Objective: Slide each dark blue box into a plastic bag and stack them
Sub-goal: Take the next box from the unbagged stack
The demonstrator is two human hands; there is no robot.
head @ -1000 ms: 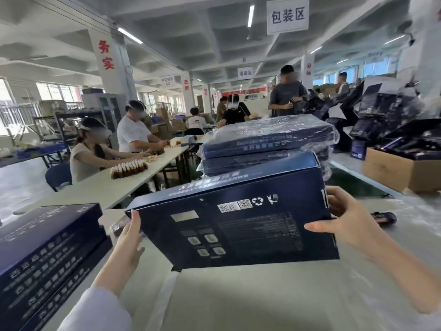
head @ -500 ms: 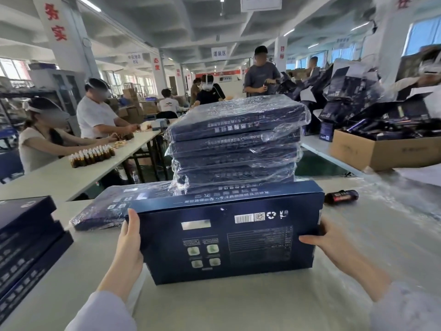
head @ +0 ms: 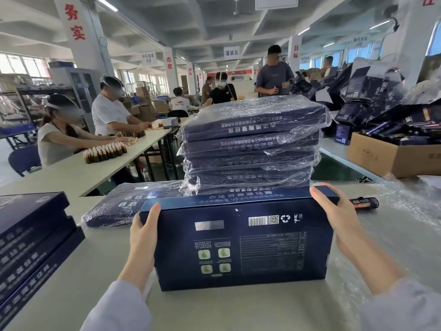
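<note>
Tabletop (head: 214, 311): left hand (head: 143, 242), right hand (head: 338, 225) grip box (head: 250, 247) ends (stack (head: 250, 144) just behind).

Unbagged dark blue box (head: 241, 244) standing on edge, printed face toward camera, before stack of bagged boxes (head: 250, 144)
</note>
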